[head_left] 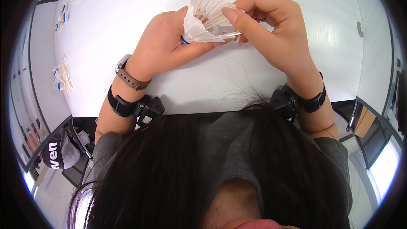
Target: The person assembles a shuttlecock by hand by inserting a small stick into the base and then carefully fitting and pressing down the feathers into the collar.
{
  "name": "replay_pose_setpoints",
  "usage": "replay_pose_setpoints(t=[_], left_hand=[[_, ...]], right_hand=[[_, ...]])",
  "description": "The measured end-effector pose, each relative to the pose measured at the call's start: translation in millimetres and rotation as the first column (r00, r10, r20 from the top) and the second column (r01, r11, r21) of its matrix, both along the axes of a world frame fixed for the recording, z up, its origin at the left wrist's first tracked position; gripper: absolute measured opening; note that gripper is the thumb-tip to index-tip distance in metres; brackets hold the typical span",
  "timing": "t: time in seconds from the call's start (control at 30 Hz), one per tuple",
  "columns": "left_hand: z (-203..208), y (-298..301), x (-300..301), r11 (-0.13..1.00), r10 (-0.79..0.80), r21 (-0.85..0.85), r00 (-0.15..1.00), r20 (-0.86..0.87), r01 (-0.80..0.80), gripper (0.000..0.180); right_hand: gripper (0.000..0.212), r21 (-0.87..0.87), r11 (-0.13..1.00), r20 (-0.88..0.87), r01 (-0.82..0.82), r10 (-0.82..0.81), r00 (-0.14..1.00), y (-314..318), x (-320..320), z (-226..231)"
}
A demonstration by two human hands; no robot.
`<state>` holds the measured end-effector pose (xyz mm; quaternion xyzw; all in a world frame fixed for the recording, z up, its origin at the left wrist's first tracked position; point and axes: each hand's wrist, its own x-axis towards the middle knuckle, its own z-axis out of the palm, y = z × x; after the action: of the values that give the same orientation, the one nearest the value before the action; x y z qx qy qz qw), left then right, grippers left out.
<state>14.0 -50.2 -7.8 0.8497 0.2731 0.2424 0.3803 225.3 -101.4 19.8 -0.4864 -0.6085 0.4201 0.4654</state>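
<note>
A white feather shuttlecock (196,29) with a blue band at its base is held above the table, its skirt opening facing up and toward the right. My left hand (163,42) wraps round its lower part from the left, covering most of the base. From the right, my right hand (282,34) pinches the skirt's rim between thumb and fingers, at the tips of the feather shafts. Several thin shafts show inside the skirt. The right fingers behind the feathers are partly hidden.
Several more shuttlecocks (63,18) lie along the left part of the white table (254,89). Below them is a cluster of thin pale sticks (64,74) with white pieces. Past the table's front edge are a dark bag (63,152) at left and a brown board (364,122) at right.
</note>
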Motion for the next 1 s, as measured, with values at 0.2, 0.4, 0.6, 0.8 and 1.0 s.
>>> replay_pose_setpoints(t=[0.2, 0.4, 0.6, 0.8, 1.0], left_hand=[[-1, 0, -3, 0.996, 0.018, 0.087, 0.999, -0.047, -0.014, 0.038], [-1, 0, 0, 0.98, 0.037, 0.196, 0.999, 0.017, -0.039, 0.038], [0, 3, -1, 0.946, 0.042, 0.323, 0.999, -0.003, -0.038, 0.037], [-1, 3, 0, 0.951, 0.056, 0.306, 0.997, -0.045, -0.04, 0.037], [1, 0, 1, 0.977, 0.072, 0.207, 0.996, -0.051, -0.06, 0.038]], right_hand=[[0.018, -0.202, 0.979, -0.132, -0.039, 0.012, 0.991, 2, -2, 2], [0.018, -0.259, 0.963, -0.149, -0.075, 0.037, 0.988, 4, 1, 8], [0.019, -0.272, 0.957, -0.193, -0.105, 0.052, 0.98, 5, 3, 9], [0.014, -0.226, 0.972, -0.1, -0.065, 0.043, 0.994, 2, 1, 3], [0.018, -0.165, 0.983, 0.009, -0.08, 0.082, 0.997, 5, 5, -1]])
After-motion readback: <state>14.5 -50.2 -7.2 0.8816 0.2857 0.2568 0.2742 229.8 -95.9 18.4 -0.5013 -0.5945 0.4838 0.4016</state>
